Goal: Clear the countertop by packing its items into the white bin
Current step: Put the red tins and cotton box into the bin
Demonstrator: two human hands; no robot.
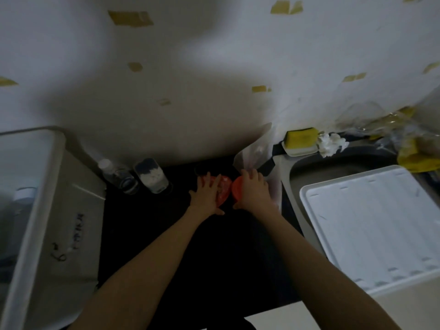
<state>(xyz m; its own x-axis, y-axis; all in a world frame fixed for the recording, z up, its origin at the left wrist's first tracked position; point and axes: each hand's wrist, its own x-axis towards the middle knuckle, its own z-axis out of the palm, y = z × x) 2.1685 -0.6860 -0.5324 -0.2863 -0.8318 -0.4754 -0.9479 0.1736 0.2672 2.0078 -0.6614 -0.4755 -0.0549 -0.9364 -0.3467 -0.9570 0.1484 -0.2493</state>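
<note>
Dim, blurry frame, detail is poor. Both hands are out over the dark black countertop (214, 246), near the back wall, side by side and nearly touching.

Left hand (206, 195) lies with fingers spread and mostly straight on a red translucent plastic item (223, 190); only its right part shows from under the palm, shape unclear. Right hand (253, 191) rests over an orange-red round plastic piece (236, 186), of which only the left edge shows. Fingers look extended rather than curled, but I cannot tell whether the thumbs hook under either piece. Also can't tell if the two red pieces are one object or two.

Just behind the right hand: a clear crumpled plastic bag (252, 151) leaning on the wall, with a black flat object (267, 166) half hidden under it.

The large white plastic bin (35, 210) stands at the left, cut off by the frame edge; a white-capped container (23, 194) inside it is barely readable. Beside the bin on the counter are a clear bottle with a white cap (114, 173) and a clear jar holding something white (152, 176), touching or almost.

To the right, a grey sink (309, 167) with a white ribbed plastic tray (376, 222) over it. A yellow sponge in a white holder (301, 140) sits at the rim, with crumpled white tissue (331, 142) next to it. A yellowish clutter is smeared at the far right, unidentifiable.
</note>
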